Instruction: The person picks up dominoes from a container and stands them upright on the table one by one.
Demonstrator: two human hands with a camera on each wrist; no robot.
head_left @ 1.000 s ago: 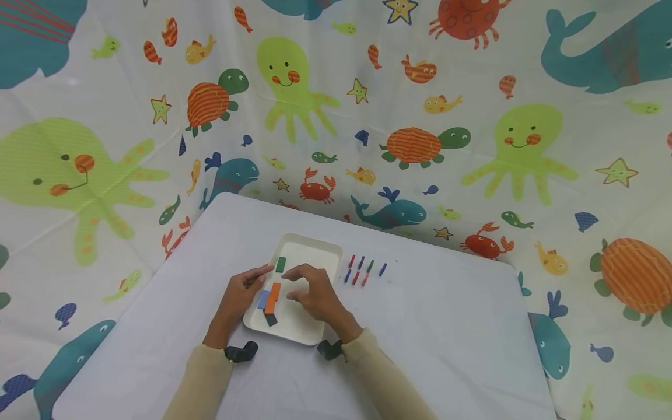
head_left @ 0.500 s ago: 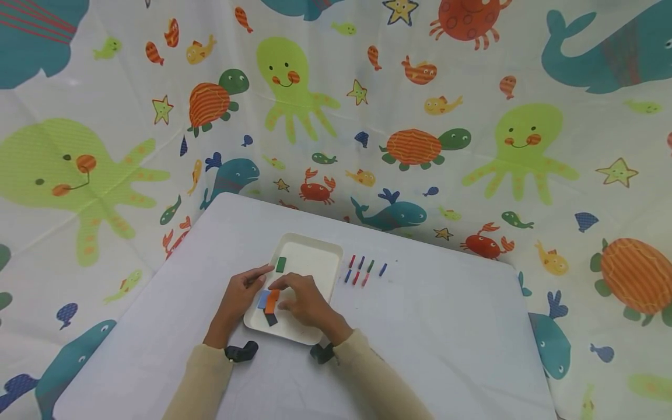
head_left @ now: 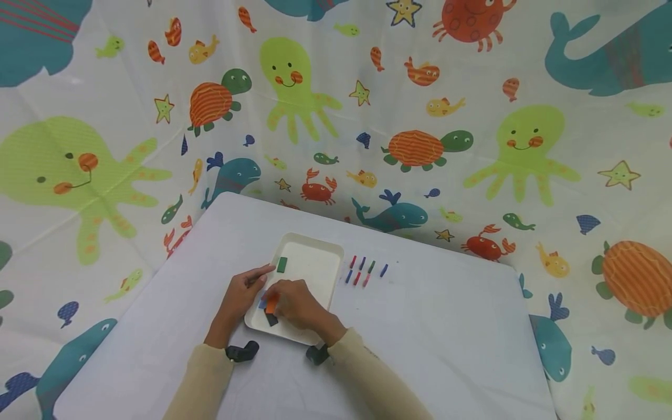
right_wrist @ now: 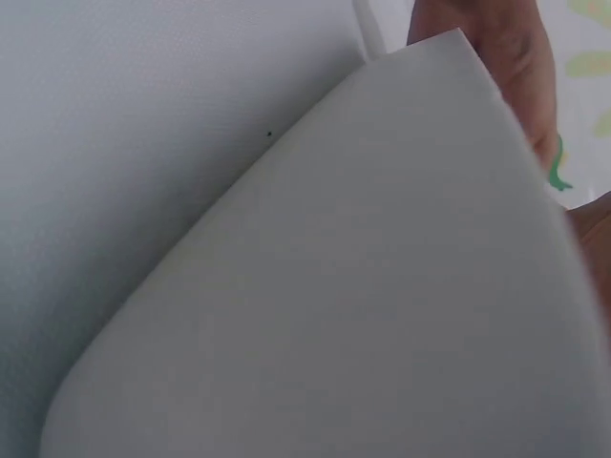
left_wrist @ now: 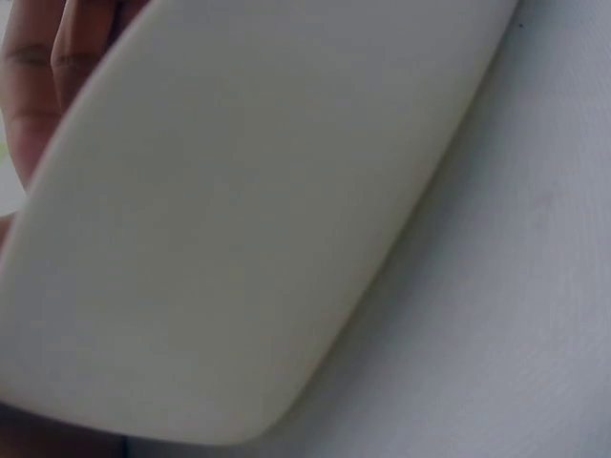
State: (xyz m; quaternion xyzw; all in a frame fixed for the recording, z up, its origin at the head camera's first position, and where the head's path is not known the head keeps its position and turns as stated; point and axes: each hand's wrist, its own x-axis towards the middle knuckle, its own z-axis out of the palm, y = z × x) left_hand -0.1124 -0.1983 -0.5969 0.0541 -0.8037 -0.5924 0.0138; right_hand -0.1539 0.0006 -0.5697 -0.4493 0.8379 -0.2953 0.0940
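Observation:
A white rectangular tray (head_left: 317, 262) lies on the table. At its left rim, my left hand (head_left: 236, 298) holds the edge, thumb toward the inside; the left wrist view shows the outer tray wall (left_wrist: 239, 219) with fingers (left_wrist: 81, 48) beyond it. Over the tray's lower left, my right hand (head_left: 298, 304) pinches an orange rectangular block (head_left: 271, 305), its fingertips partly hiding it. Against the orange lies a light blue block (head_left: 262, 304), mostly covered. A dark block (head_left: 271, 319) sits just below, slanted. Farther up, a green block (head_left: 282, 265) lies alone.
Right of the tray, several short coloured sticks (head_left: 357, 278) in red, blue, green and pink lie in loose rows, with one blue stick (head_left: 384, 270) apart. A white cloth covers the table (head_left: 446, 326). Behind hangs a curtain (head_left: 325, 105) printed with sea animals.
My right hand has moved left and down from above the tray's middle, and its spread thumb and fingers have closed onto the orange block. The left hand stays at the rim.

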